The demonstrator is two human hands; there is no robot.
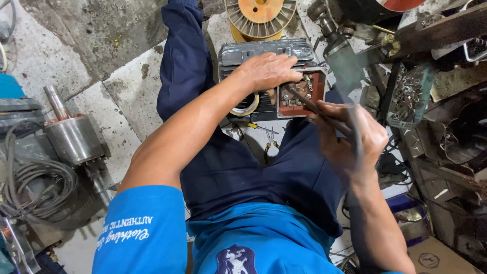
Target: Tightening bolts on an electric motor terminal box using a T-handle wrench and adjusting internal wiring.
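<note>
- I see the left hand (266,71) pressed flat on the grey ribbed metal motor housing (264,50), steadying it between the knees; it grasps nothing.
- Right hand (350,137) clenches a thin dark rod-like tool (309,104), tip in the red terminal box (302,94).
- Roll of tape (247,107) lies beside the box.

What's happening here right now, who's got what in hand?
A seated person works on a grey finned electric motor on the floor between their legs. The left hand rests on top of the motor housing, beside its open red terminal box. The right hand grips a thin tool, blurred by motion, with its tip inside that box. A roll of tape sits under the left hand; pliers lie on the floor.
</note>
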